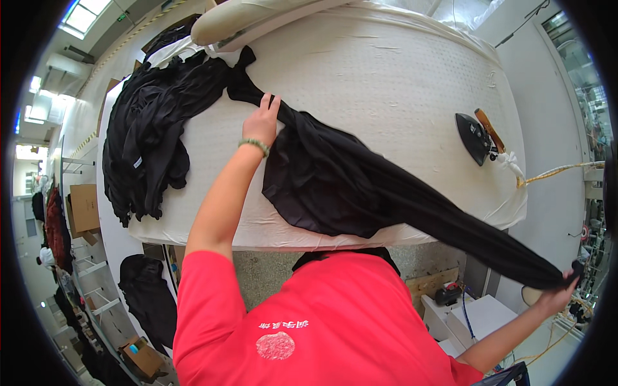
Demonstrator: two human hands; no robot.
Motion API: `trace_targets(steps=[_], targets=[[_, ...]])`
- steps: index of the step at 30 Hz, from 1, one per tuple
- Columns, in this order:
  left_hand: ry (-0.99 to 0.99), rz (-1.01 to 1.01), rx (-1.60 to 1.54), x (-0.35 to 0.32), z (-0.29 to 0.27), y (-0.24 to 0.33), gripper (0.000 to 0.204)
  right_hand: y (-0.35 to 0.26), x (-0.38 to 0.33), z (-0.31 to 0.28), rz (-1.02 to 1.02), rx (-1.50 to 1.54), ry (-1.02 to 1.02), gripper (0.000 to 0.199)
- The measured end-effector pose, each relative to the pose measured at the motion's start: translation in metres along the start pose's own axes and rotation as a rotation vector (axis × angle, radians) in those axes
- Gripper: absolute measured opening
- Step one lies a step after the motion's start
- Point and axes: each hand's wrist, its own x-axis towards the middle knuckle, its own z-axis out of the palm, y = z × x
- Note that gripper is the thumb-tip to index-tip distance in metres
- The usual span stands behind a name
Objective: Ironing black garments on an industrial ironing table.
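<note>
A long black garment [360, 183] stretches diagonally across the padded white table [380, 83], its right part hanging out past the front edge. My left hand [261, 123] grips the cloth near its upper left end, with a bead bracelet at the wrist. Far to the right and lower, my right hand [559, 297] is closed around the other end and pulls the cloth taut. Beyond my left hand, the narrow black end lies against a heap of black garments [151, 128] on the table's left.
An iron [475, 138] with a wooden handle rests at the table's right, its cord [560, 174] running off right. A padded pressing arm [257, 19] spans the far edge. Cardboard boxes [84, 209] and another black cloth [147, 289] are at the left. A white cabinet [483, 321] stands below right.
</note>
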Motion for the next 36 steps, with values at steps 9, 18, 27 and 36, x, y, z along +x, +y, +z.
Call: trace_targets(steps=[9,18,27,36], targets=[[0.142,0.154,-0.277,0.121,-0.091,-0.009,0.009,-0.003,0.111,-0.109,0.157,-0.012,0.239,0.041],[-0.572,0.360,-0.050,-0.001,-0.009,0.058,0.033,0.015,0.167,-0.123,0.041,0.006,0.046,0.042],[0.714,-0.008,-0.520,0.116,-0.232,-0.089,0.018,0.088,0.195,0.023,0.175,0.110,-0.269,0.036],[0.718,-0.396,-0.408,-0.071,-0.305,-0.216,0.022,0.144,0.162,0.105,0.245,0.165,-0.279,0.032]])
